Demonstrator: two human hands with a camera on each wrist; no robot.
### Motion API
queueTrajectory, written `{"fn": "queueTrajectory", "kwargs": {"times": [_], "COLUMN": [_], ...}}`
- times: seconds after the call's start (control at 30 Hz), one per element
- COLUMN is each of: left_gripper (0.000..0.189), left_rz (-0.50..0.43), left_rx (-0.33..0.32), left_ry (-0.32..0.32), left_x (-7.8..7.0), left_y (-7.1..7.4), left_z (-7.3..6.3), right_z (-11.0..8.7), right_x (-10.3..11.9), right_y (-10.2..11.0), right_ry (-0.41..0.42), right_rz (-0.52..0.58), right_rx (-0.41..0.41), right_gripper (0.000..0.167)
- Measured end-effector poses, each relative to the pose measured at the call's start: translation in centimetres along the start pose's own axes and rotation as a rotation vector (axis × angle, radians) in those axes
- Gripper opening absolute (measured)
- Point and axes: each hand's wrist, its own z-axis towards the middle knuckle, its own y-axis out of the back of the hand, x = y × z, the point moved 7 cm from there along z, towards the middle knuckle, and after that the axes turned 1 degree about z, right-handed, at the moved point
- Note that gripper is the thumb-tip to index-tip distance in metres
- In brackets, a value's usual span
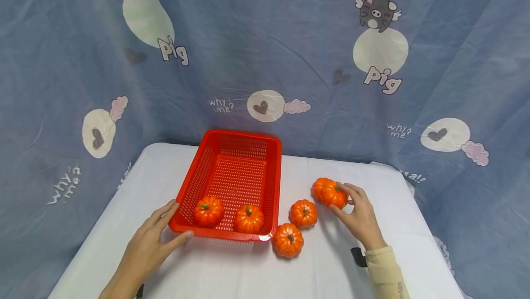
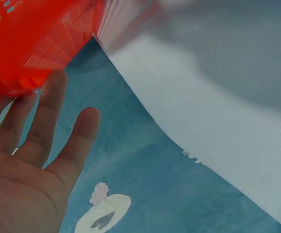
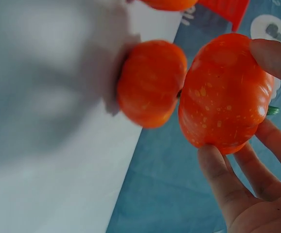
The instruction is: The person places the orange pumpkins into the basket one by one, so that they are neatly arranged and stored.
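Note:
My right hand (image 1: pixel 359 216) holds a small orange pumpkin (image 1: pixel 333 195) between thumb and fingers, above the table's right side. In the right wrist view, this pumpkin (image 3: pixel 225 92) shows pale specks and a green stem. Another pumpkin (image 1: pixel 320 187) is partly hidden behind it. At the front left corner of a red plastic basket (image 1: pixel 278 188), my left hand (image 1: pixel 146 244) touches the rim with thumb and fingers spread. The left wrist view shows its fairly straight fingers against the basket (image 2: pixel 38 53). Inside lie two pumpkins, one at the left (image 1: pixel 209 211), one at the right (image 1: pixel 249 219).
Two more pumpkins lie on the white-covered table right of the basket: one (image 1: pixel 303 213) further back, the other (image 1: pixel 288 240) close to the basket's front right corner. A blue printed curtain (image 1: pixel 232 50) hangs behind the table (image 1: pixel 232 276).

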Motion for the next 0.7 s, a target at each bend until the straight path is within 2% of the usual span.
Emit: {"fn": "queueTrajectory", "kwargs": {"times": [0.3, 0.7], "left_gripper": [0.094, 0.094], "left_rz": [-0.007, -0.011], "left_rx": [-0.005, 0.003], "left_ry": [-0.002, 0.000], "left_x": [0.0, 0.0], "left_y": [-0.1, -0.1], "left_z": [0.0, 0.1], "right_z": [0.3, 1.4], "right_x": [3.0, 6.5], "right_y": [-1.0, -0.3], "right_ry": [0.118, 0.171], "right_rz": [0.014, 0.035], "right_rx": [0.000, -0.009], "right_gripper": [0.067, 0.067]}}
